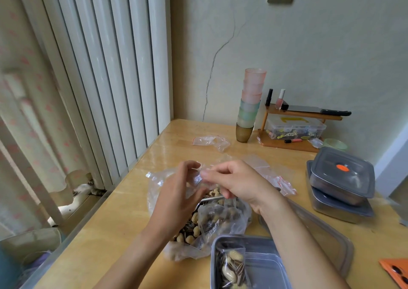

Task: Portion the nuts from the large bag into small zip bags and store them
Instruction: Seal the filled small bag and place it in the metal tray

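A large clear plastic bag of peanuts and sunflower seeds lies open on the wooden table. Above it my left hand and my right hand both pinch a small clear zip bag between their fingertips. A metal utensil handle pokes out of the large bag. One filled small zip bag lies in a steel container at the near edge. More empty zip bags with red lines lie behind my right hand.
Another empty zip bag lies further back. A clear lid sits under my right forearm. Stacked lidded steel containers stand at the right. A tower of cups and a small wooden shelf stand by the wall.
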Demonstrator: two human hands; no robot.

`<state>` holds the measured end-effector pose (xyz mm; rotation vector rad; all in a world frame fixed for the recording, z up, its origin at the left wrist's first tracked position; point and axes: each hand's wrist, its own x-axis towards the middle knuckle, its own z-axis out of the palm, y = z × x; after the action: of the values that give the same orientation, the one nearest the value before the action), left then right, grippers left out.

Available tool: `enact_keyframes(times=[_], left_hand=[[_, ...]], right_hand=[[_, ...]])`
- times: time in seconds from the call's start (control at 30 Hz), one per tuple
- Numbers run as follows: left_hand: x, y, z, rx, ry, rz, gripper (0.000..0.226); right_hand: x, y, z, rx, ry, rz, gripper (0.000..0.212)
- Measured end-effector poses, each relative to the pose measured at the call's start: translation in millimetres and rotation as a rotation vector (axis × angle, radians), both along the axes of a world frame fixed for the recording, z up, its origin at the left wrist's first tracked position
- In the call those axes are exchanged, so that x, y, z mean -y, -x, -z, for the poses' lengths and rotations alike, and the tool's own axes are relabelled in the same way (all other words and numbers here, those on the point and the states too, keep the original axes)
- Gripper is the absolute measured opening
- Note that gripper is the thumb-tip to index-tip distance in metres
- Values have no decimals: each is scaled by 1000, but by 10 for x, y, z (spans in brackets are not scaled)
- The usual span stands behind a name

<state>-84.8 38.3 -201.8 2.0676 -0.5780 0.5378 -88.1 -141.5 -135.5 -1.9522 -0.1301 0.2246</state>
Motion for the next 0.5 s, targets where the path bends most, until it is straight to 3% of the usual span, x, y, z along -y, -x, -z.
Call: enact_keyframes(times=[0.13, 0.5], left_hand=[[-4, -3, 29, 6, -34, -5, 49], [-11, -6, 30, 11, 44, -55, 41]], right_hand=[[-12, -28, 18, 35, -133, 59, 15], [-11, -18, -23, 27, -346, 83, 12]])
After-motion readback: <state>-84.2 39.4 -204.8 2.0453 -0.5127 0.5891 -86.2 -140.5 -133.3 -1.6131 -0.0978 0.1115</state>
